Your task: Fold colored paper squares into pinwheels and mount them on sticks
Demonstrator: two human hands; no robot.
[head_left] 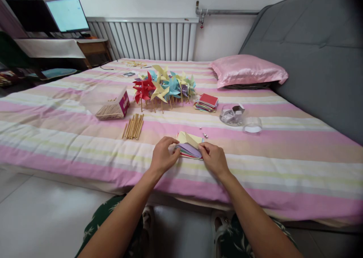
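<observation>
A small stack of coloured paper squares (189, 151) lies on the bed near its front edge, violet showing high in the pile. On top is a pale yellow paper square (189, 138), its near edge lifted and bent over. My right hand (214, 158) pinches the right corner of this yellow sheet between thumb and fingers. At the stack's left edge, my left hand (165, 154) curls its index finger and thumb around the paper's side. A few small silvery pieces (205, 135) lie just beyond the right hand.
Golden sticks (134, 126) lie to the left, beside a clear tub of sticks (112, 108). Finished paper pinwheels (164, 86) stand further back. A second paper stack (206, 102), a round clear container (231, 114) and a tape roll (252, 125) are right. A pink pillow (249, 71) lies behind.
</observation>
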